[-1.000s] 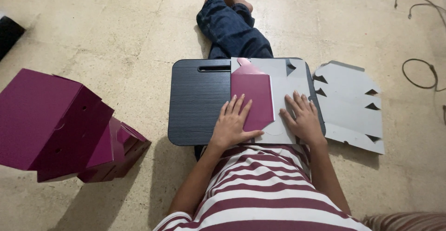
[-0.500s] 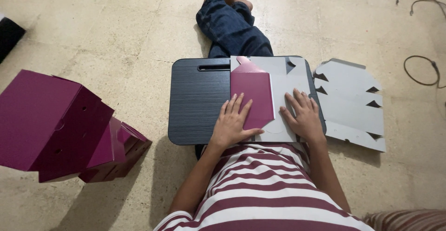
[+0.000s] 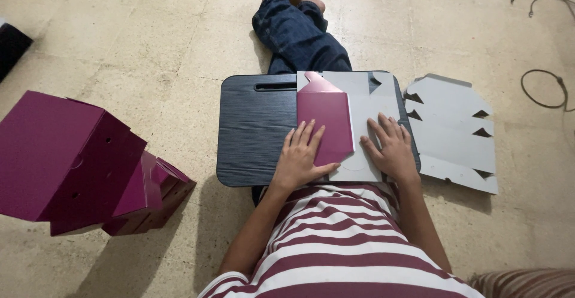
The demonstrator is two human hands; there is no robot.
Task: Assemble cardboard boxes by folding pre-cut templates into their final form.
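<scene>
Two open hands, left hand [image 3: 302, 157] and right hand [image 3: 389, 148], press a half-folded maroon-and-grey cardboard sheet [image 3: 344, 121] flat on the black ribbed lap tray [image 3: 254, 130], gripping nothing. The tray sits over a beige stone floor [image 3: 150, 46]. Nothing has shifted since earlier.

Soft, even indoor light fills the view, moderately bright, with a warm yellowish cast on the stone floor [image 3: 150, 46]. Light seems to come from above and slightly ahead: the stack of maroon boxes [image 3: 78, 166] throws a broad, soft-edged shadow toward the lower left, and a dim shadow lies beneath the dark tabletop [image 3: 257, 130]. The grey cardboard sheet [image 3: 452, 133] looks pale but not blown out. No hard glare shows. Focus is sharp at centre; wide-angle stretching bends and enlarges things at the edges, and fine grain softens the corners.
</scene>
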